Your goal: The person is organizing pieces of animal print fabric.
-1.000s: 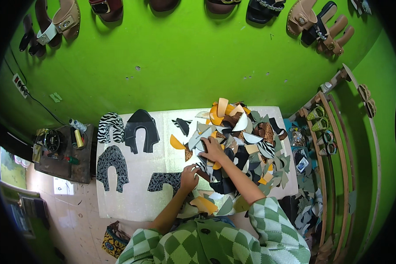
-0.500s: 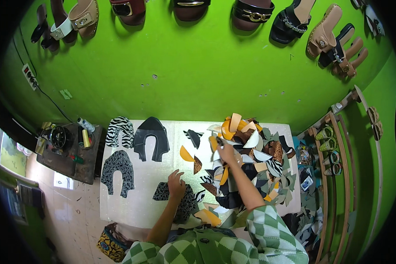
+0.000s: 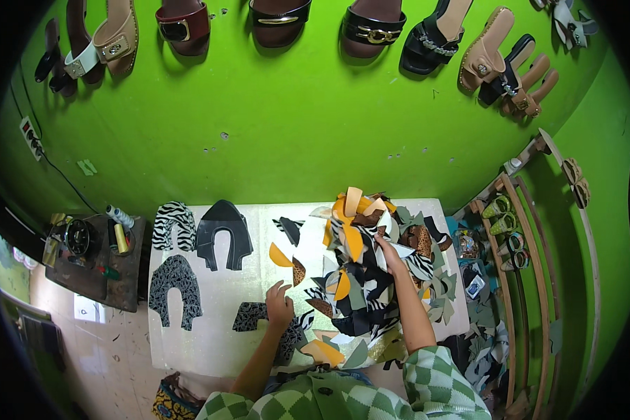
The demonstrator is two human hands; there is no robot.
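Note:
My right hand (image 3: 390,253) reaches into a heap of leather and fabric scraps (image 3: 360,294) on the right of the white table; its fingertips are hidden among the pieces. The scraps are yellow, black, grey-green, white, zebra and leopard patterned. My left hand (image 3: 280,306) hovers or rests, fingers apart and holding nothing, beside a black-and-grey patterned piece (image 3: 248,317). Between the hands and the wall lie a yellow half-round scrap (image 3: 280,255), a leopard scrap (image 3: 299,271) and a zebra-and-black scrap (image 3: 289,229).
Three arch-shaped cut pieces lie at the table's left: zebra (image 3: 174,213), plain black (image 3: 220,218) and dark patterned (image 3: 164,280). A side table (image 3: 112,278) carries thread spools. Sandals (image 3: 374,31) hang on the green wall. A wooden rack (image 3: 500,241) stands right.
My right hand has moved from the heap's left edge deeper into it, rightward and nearer. Scraps at the heap's left have shifted. My left hand stays nearly in place; the whole view has shifted slightly.

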